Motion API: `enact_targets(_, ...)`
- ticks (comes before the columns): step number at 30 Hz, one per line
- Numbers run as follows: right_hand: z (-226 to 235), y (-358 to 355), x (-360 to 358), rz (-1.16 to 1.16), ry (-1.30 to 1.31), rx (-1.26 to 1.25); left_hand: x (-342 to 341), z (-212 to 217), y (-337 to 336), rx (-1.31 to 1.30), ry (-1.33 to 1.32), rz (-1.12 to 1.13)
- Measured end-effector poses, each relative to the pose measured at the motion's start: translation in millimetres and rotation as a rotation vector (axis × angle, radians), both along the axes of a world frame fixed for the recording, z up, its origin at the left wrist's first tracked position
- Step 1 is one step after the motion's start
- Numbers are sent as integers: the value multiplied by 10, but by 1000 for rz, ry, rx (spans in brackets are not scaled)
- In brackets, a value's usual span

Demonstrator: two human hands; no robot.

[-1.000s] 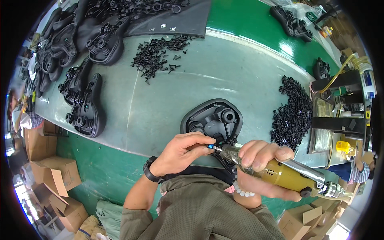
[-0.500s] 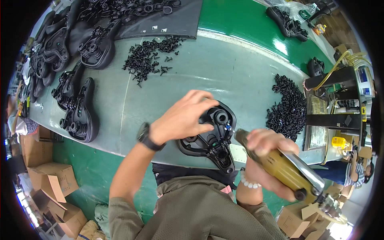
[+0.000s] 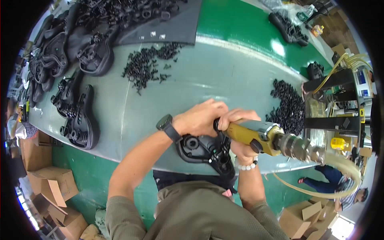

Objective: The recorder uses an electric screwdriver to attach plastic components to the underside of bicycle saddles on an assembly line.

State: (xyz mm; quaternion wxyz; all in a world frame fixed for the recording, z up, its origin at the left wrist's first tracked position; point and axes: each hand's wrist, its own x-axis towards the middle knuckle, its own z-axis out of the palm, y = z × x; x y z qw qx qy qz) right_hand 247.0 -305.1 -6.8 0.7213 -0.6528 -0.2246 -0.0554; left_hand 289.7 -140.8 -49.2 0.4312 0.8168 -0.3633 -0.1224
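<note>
A black plastic part with round bosses lies at the table's near edge in front of me. My left hand, a dark watch on its wrist, is curled over the part's upper end. My right hand grips a yellow-brown air screwdriver with a metal lever. The tool leans over the part, tail to the right and tip toward my left fingers. Both hands meet there and hide the tip and that end of the part. A pale hose loops from the tool's tail.
Loose black screws lie in one pile at far left-centre and another pile at right. Similar black parts stand at left. A black rack borders the right side. Cardboard boxes sit on the floor; a person is at far right.
My right hand has brought the screwdriver left and up onto the part, swinging its tail upward. My left hand has shifted right, its fingers now closer together beside the right hand.
</note>
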Motion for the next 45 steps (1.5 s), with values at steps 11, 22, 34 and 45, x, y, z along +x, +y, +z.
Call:
enact_targets(11, 458, -141, -78, -93, -180, 542, 822, -114, -491, -269, 94, 1052)
enact_targets(22, 210, -189, -286, -84, -21, 607, 601, -210, 875, 983, -585, 544)
enact_targets(34, 378, 0, -399, -136, -89, 681, -1098, 89, -125, -1291, 1090, 600)
enact_targets(45, 365, 148, -549, -212, 10, 720, -1295, -82, -8, -1473, 1174, 288)
